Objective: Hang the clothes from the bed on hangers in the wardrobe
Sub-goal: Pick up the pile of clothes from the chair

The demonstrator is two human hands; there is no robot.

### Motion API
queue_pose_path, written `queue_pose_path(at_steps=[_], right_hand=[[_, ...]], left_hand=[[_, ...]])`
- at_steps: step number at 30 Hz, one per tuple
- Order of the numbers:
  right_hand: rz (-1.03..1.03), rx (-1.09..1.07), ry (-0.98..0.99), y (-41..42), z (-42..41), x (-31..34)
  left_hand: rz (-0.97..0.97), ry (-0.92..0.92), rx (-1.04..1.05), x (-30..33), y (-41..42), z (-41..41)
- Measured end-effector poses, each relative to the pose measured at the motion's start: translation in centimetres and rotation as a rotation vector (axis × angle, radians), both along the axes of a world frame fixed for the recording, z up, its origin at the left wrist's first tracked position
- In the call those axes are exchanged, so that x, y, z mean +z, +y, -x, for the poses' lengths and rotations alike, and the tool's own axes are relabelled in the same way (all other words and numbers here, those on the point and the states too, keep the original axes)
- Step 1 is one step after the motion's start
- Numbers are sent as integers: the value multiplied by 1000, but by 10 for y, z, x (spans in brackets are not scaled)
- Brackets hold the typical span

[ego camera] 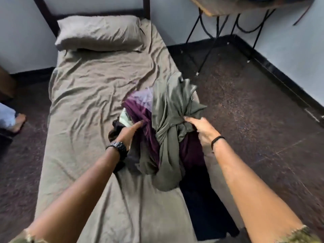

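Note:
A pile of clothes lies on the right side of the bed (84,95). An olive-green garment (168,109) is on top, lifted in a peak. Under it are a dark purple garment (140,113), a pale lilac piece (142,97), a white piece (125,117) and a black garment (201,204) that hangs over the bed's near right edge. My left hand (129,133) reaches into the pile, its fingers pushed into the purple cloth. My right hand (203,130) grips a bunch of the olive-green garment from the right. No hanger or wardrobe is in view.
A pillow (100,32) lies at the head of the bed. A metal-legged table (228,18) stands at the back right over dark floor. Another person's foot (17,120) and trouser leg are at the left edge. A wooden piece of furniture (5,83) is at far left.

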State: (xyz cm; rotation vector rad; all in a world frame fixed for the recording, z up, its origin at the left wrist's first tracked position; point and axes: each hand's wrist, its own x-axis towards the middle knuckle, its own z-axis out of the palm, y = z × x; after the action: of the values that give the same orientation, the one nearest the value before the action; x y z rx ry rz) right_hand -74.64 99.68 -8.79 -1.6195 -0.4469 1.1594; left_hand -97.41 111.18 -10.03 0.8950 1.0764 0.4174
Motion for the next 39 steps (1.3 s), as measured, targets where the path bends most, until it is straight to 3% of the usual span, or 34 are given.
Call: queue_pose_path(at_steps=[3, 7, 10, 16, 18, 21, 23, 25, 27, 30, 32, 34, 39], right_hand=[[319, 91, -73, -4, 5, -77], [391, 236, -187, -2, 25, -139], [522, 380, -328, 10, 35, -162], [670, 539, -454, 27, 21, -164], [648, 356, -544, 36, 16, -152], [499, -95, -704, 57, 9, -129], [319, -231, -806, 77, 8, -110], [144, -155, -888, 100, 9, -97], [102, 40, -932, 119, 13, -91], [303, 389, -884, 124, 22, -103], [424, 538, -984, 117, 28, -114], [423, 513, -988, 107, 32, -118], [352, 388, -776, 83, 38, -102]], left_hand=[[-98, 260, -150, -84, 6, -9], [-288, 537, -438, -144, 15, -35], [-292, 701, -637, -166, 18, -43], [-343, 669, -769, -176, 42, -27], [-468, 671, -698, -170, 46, -19], [-661, 709, -310, -156, 54, -11], [-802, 687, -94, -143, 56, -16], [-971, 606, -45, -130, 57, -26], [-1106, 519, -141, -122, 55, -36], [-1158, 482, -475, -128, 49, -43], [-1051, 523, -723, -139, 43, -43], [-950, 595, -837, -147, 36, -40], [-1032, 673, -626, -140, 10, -34]])
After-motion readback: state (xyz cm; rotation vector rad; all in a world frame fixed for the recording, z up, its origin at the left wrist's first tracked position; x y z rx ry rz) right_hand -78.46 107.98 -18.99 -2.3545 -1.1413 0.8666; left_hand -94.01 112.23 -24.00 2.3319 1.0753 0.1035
